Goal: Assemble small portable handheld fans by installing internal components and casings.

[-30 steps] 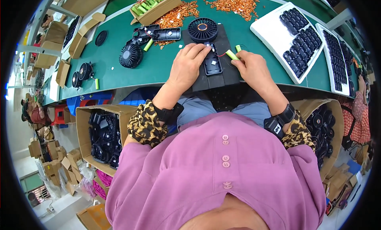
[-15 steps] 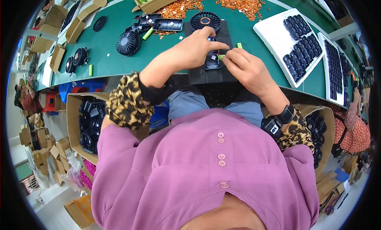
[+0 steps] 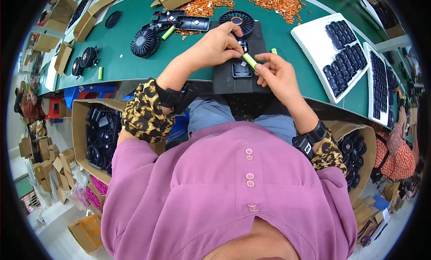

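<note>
A light green cylindrical battery (image 3: 249,61) is held at a tilt above the work mat. My right hand (image 3: 279,75) pinches its lower end between thumb and finger. At the upper end, the fingers of my left hand (image 3: 220,45) are closed; what lies between the fingertips is hidden. Below the battery, a black plastic fan handle shell (image 3: 241,70) rests on the black mat (image 3: 228,84), partly covered by my hands. The round black fan head (image 3: 236,21) sits at the mat's far end, just beyond my left hand.
Another green battery (image 3: 274,51) lies right of the mat. White foam trays (image 3: 310,51) of black parts stand at the right. Orange metal pieces (image 3: 283,5) are heaped at the back. More fan parts (image 3: 145,43) lie left. Cardboard boxes (image 3: 81,139) flank my lap.
The battery has come up from the shell and now shows at a tilt between my hands. My left fingers have drawn in toward its upper end, and my right-hand fingers have opened out somewhat.
</note>
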